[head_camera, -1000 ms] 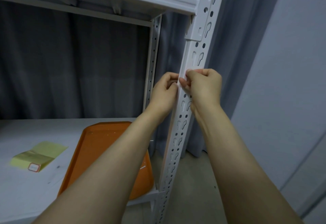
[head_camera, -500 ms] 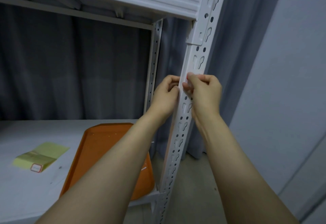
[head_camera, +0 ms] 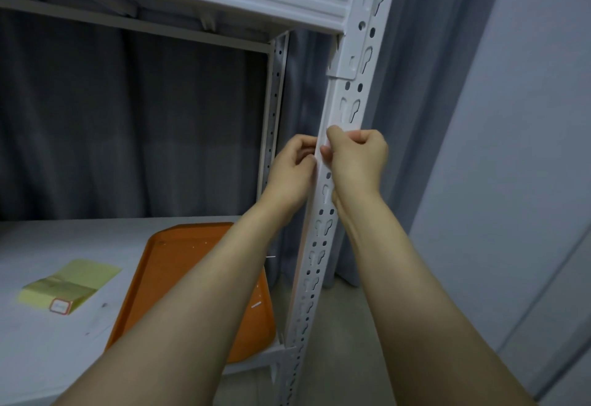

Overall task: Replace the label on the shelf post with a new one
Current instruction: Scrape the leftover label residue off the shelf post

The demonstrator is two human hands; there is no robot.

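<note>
On the shelf post (head_camera: 322, 236), below the upper shelf, the label (head_camera: 322, 143) (white on white, barely told apart) is pinched by the left hand (head_camera: 292, 177) and right hand (head_camera: 358, 162), each grip clamped on it. Pulled too fast, it could be torn and scraps left stuck.

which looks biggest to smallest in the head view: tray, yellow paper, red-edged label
1. tray, partly covered yet plainly largest
2. yellow paper
3. red-edged label, lying on that paper
</note>
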